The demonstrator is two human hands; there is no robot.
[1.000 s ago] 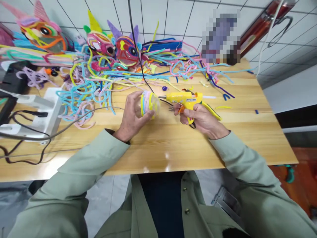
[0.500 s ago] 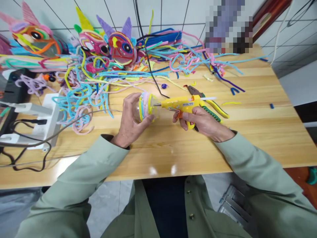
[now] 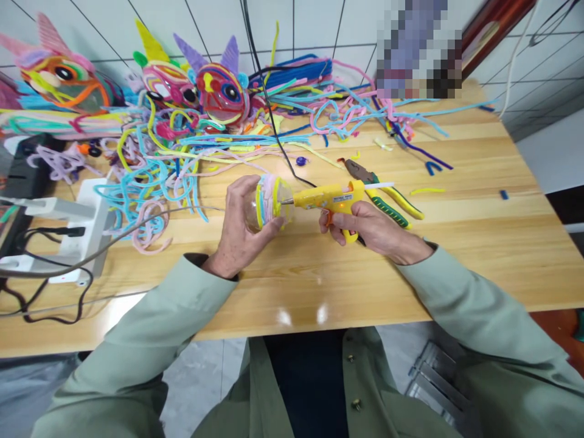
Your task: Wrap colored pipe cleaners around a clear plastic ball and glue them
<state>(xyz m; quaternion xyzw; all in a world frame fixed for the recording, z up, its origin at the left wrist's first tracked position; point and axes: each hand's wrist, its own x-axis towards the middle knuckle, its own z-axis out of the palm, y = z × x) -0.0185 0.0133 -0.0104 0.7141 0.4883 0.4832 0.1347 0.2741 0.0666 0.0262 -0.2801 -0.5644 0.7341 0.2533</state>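
My left hand (image 3: 239, 225) is closed around a clear round container (image 3: 269, 204) wrapped with yellow, pink and blue fuzzy strips. In my right hand (image 3: 365, 228) is a yellow glue gun (image 3: 335, 198), held by its handle with fingers at the orange trigger. The metal nozzle points left and sits at the yellow strip on the container; whether it touches cannot be made out. A white glue stick sticks out of the gun's back. Pliers (image 3: 392, 204) with green and yellow handles lie just behind my right hand.
Decorated animal-like heads (image 3: 223, 91) stand along the wall. Tangled fuzzy strips (image 3: 132, 194) cover the back and left of the wooden table (image 3: 292, 292). A white power strip (image 3: 84, 231) with cables is at the left. A black cord (image 3: 278, 134) hangs down near the gun.
The glue gun has tilted slightly, its nozzle now a little lower against the yellow strip. My left hand holds the container in nearly the same place. The view has shifted slightly.
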